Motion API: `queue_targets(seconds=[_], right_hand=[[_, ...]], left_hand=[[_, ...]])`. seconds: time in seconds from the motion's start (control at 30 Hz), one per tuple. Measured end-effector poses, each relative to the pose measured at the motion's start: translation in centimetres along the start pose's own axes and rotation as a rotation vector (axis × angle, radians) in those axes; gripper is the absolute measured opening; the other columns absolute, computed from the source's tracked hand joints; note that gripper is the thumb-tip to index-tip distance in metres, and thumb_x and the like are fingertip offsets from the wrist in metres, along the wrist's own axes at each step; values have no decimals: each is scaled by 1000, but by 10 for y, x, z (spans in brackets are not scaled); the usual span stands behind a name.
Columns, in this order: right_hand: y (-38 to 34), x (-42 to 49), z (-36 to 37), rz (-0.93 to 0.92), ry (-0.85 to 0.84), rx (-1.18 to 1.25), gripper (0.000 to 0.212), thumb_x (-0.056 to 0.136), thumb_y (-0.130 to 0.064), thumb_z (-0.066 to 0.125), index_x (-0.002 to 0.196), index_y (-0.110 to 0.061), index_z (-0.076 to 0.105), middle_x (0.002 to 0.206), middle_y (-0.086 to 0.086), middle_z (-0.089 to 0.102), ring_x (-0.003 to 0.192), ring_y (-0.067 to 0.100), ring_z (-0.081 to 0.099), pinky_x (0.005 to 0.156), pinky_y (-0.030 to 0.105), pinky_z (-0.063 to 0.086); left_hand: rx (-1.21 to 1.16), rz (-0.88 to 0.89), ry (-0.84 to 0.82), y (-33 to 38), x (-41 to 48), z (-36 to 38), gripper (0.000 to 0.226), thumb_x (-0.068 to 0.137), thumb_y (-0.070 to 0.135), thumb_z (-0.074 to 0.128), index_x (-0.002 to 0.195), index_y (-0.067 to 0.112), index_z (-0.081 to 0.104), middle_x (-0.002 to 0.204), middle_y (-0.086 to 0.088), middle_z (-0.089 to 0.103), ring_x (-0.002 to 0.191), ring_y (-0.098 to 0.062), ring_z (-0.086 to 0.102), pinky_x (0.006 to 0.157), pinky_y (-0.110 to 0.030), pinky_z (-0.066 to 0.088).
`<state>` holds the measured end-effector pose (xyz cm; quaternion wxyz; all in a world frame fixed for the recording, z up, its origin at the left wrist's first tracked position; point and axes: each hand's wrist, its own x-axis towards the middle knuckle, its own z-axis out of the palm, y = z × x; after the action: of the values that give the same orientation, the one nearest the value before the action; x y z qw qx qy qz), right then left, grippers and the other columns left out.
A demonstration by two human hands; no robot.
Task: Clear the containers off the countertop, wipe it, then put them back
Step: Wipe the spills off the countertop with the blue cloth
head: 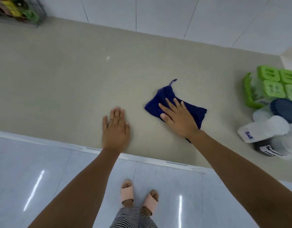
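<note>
Wiping stage: cloth under right hand, containers bunched at right end.

Fingers of right hand straight and spread, pressing flat on cloth, nothing gripped; left hand likewise flat and relaxed on bare countertop near the front edge, holding nothing. Cloth dark blue, folded, soft and light, likely to bunch or slide; best driven by a flat palm at its middle. Countertop pale and smooth. Containers comprise green-lidded tubs in a green tray, a blue-lidded jar and a white jar marked Salt, crowded together near the cloth; plastic, probably light and easily knocked, and blocking the wipe at that end. Wire rack at far left, well apart.
</note>
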<state>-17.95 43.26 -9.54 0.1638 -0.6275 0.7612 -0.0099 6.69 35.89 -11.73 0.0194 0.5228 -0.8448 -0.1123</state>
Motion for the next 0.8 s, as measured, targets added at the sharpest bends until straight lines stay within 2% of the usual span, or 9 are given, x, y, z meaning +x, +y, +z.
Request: queue_targets(seconds=[0.1, 0.27, 0.43, 0.57, 0.8], right_hand=[[-10, -29, 3, -183, -66, -21, 62, 93, -62, 3, 150, -40, 15, 160, -10, 5, 149, 18, -7, 119, 36, -11], [-23, -80, 20, -387, -165, -56, 56, 95, -63, 5, 148, -47, 7, 158, -18, -5, 146, 10, -19, 116, 30, -20], [-16, -77, 15, -344, -126, 14, 59, 95, -64, 8, 145, -45, -17, 159, -17, -7, 146, 5, -14, 121, 33, -6], [-4, -67, 14, -330, -83, -81, 64, 95, -64, 10, 150, -37, -7, 159, -15, -6, 147, 8, -13, 121, 34, -5], [-2, -58, 17, -291, -40, -149, 63, 95, -65, 10, 151, -40, 0, 159, -13, -4, 148, 15, -10, 119, 35, -10]], left_hand=[[-1, -5, -4, 0, -1, 0, 70, 90, 39, -2, 154, 14, 13, 163, -2, 10, 151, -15, 4, 122, -42, 0], [-4, -4, 1, -2, 1, 2, 56, 101, 31, 17, 154, 14, 11, 163, -2, 10, 151, -16, 3, 123, -43, 2], [-9, -2, 3, -2, -1, 3, 56, 101, 30, 18, 154, 15, 9, 163, -1, 8, 151, -15, 1, 123, -42, 0], [-1, -4, 6, -2, 0, 3, 56, 101, 30, 18, 154, 14, 10, 163, -1, 8, 151, -16, 1, 123, -42, 0], [9, -7, 9, -3, 1, 6, 57, 101, 31, 18, 154, 14, 11, 163, -2, 9, 151, -16, 3, 122, -43, 1]])
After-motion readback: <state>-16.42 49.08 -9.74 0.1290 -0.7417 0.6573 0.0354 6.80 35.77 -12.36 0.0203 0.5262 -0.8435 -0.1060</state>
